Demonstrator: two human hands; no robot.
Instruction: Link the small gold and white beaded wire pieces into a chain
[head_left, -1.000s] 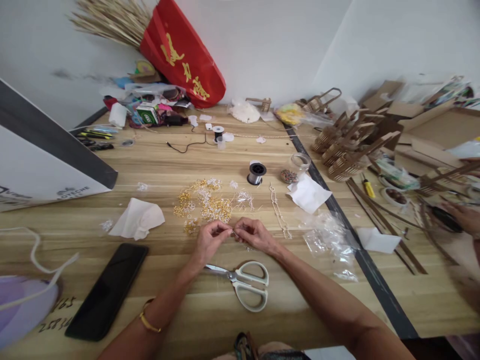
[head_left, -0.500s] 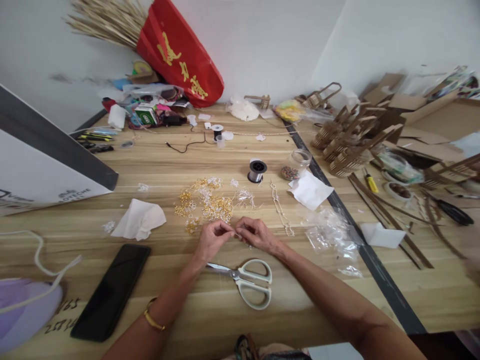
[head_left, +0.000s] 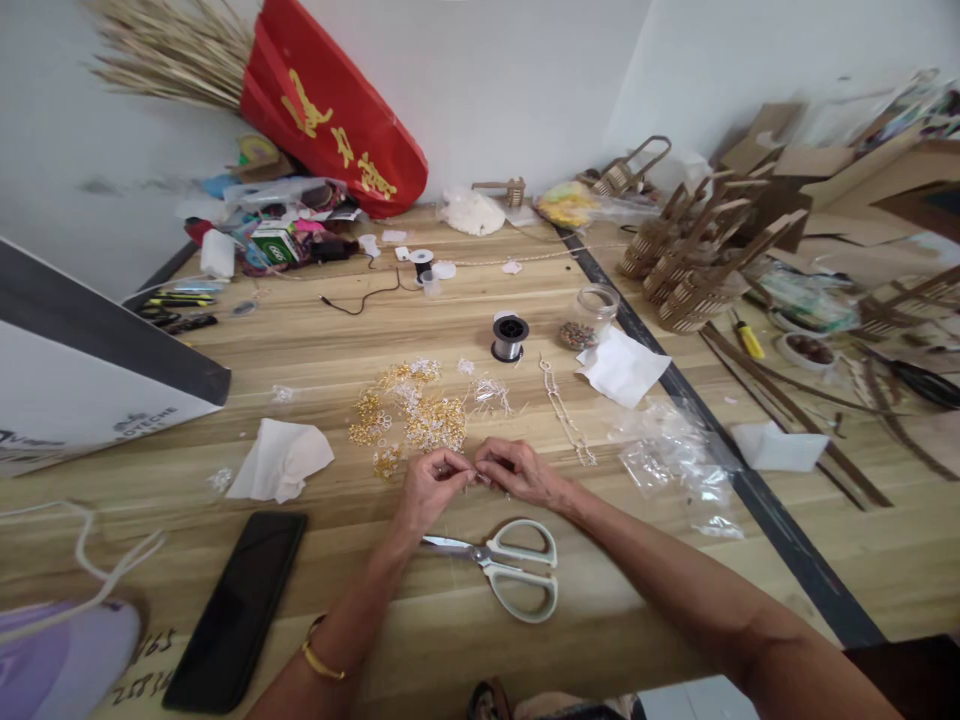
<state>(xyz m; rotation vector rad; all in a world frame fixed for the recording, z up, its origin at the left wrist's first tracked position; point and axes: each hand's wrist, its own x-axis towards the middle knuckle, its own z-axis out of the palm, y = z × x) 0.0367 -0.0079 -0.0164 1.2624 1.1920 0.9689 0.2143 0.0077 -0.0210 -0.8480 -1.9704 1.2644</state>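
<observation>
My left hand [head_left: 435, 487] and my right hand [head_left: 519, 470] meet at the fingertips over the wooden table. Both are closed in a pinch on something tiny, perhaps a small jewellery piece; the fingers hide most of it. Little bits dangle below the right fingers. Just beyond lies a heap of gold and silver jewellery findings [head_left: 435, 422], with a small pile of silver pins [head_left: 491, 395] beside it. A fine chain [head_left: 559, 410] stretches out to the right. Nearer to me, white-handled scissors [head_left: 495, 562] lie under the wrists, blades pointing left.
A wire spool [head_left: 510, 340] and a glass jar of beads [head_left: 589, 318] stand behind the findings. Clear plastic bags [head_left: 679, 460] lie right, a black phone [head_left: 236, 610] and crumpled tissue [head_left: 281, 460] left. Small woven baskets [head_left: 690, 270] crowd the back right.
The whole view has shifted and tilted slightly. My hands stay together in nearly the same pinch, with only small finger movement.
</observation>
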